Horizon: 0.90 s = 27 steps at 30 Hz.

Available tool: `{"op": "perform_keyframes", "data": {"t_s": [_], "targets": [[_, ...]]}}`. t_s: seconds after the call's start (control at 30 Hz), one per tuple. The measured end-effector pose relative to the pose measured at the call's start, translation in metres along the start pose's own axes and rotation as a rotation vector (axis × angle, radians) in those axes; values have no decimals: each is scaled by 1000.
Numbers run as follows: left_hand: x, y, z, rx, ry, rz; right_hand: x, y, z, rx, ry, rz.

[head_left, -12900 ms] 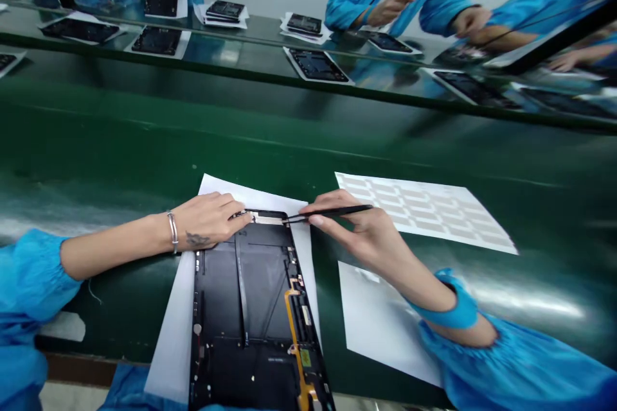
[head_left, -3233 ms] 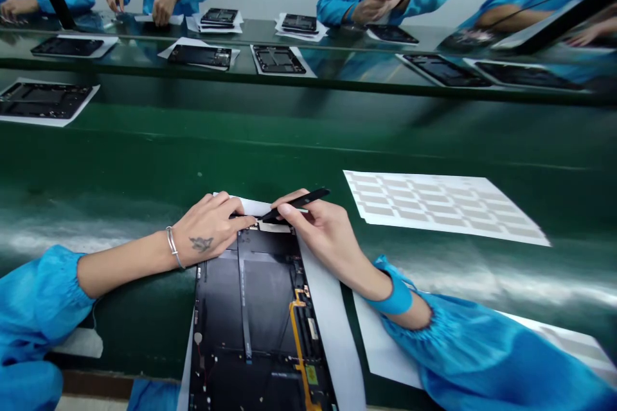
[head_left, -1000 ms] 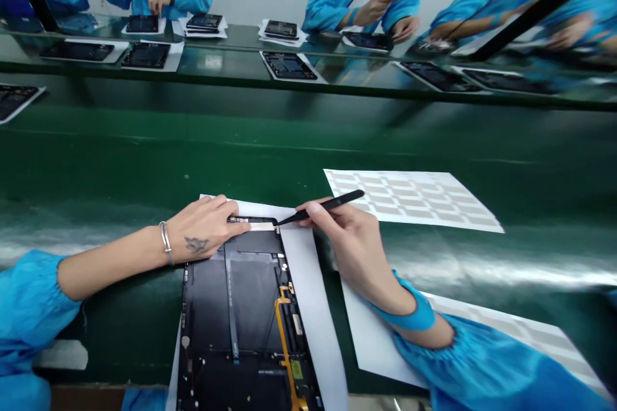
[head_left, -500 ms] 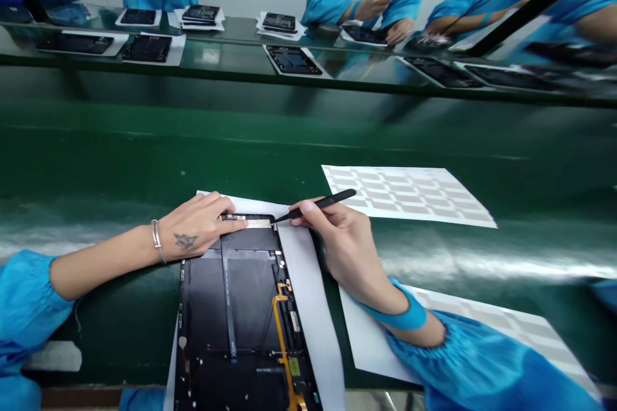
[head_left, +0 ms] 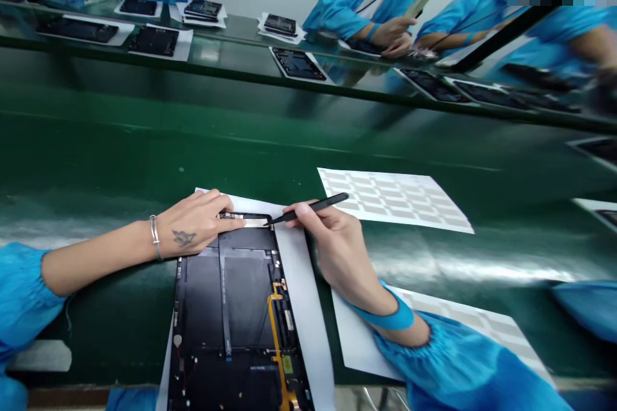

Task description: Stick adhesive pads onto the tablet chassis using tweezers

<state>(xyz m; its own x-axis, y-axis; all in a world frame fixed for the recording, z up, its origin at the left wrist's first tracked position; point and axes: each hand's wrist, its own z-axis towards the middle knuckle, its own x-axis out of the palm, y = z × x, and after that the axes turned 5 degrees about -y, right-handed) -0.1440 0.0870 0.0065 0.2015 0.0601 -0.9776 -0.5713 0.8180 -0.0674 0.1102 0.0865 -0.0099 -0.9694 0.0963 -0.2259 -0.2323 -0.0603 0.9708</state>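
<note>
An opened tablet housing [head_left: 248, 282], black inside with an orange ribbon cable [head_left: 274, 327] down its right side, lies on a white sheet [head_left: 308, 308]. My left hand [head_left: 197, 228] rests over the tablet's upper left corner, fingers extended, with one fingertip on a pale strip [head_left: 254, 223] along the top edge. In my right hand [head_left: 337, 244] is a pair of black tweezers [head_left: 313, 207], held like a pen. Their tips meet the right end of that strip, near the tablet's upper right corner. Whether the tips grip it is too small to tell.
Two white sheets of pale stickers, an upper sheet [head_left: 395, 199] and a lower sheet [head_left: 463, 318], lie to the right on the green bench [head_left: 144, 148]. A raised glass shelf [head_left: 231, 54] holds several opened tablets. Co-workers in blue sit behind it.
The tweezer tips have shifted slightly left along the pale strip. My left hand keeps its place on the tablet. Across the shelf, co-workers' hands have moved. The view has turned slightly to the right.
</note>
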Motion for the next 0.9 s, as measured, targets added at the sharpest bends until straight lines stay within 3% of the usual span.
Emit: {"op": "perform_keyframes", "data": {"t_s": [0.2, 0.5, 0.73, 0.9], "targets": [[0, 0, 0, 2, -2, 3, -5, -6, 4, -41, -49, -51], [1, -1, 1, 4, -7, 7, -3, -4, 0, -49, -20, -83], [1, -2, 3, -14, 34, -7, 3, 11, -3, 142, -9, 244], [2, -1, 3, -11, 18, -13, 3, 13, 4, 265, 3, 247]]}}
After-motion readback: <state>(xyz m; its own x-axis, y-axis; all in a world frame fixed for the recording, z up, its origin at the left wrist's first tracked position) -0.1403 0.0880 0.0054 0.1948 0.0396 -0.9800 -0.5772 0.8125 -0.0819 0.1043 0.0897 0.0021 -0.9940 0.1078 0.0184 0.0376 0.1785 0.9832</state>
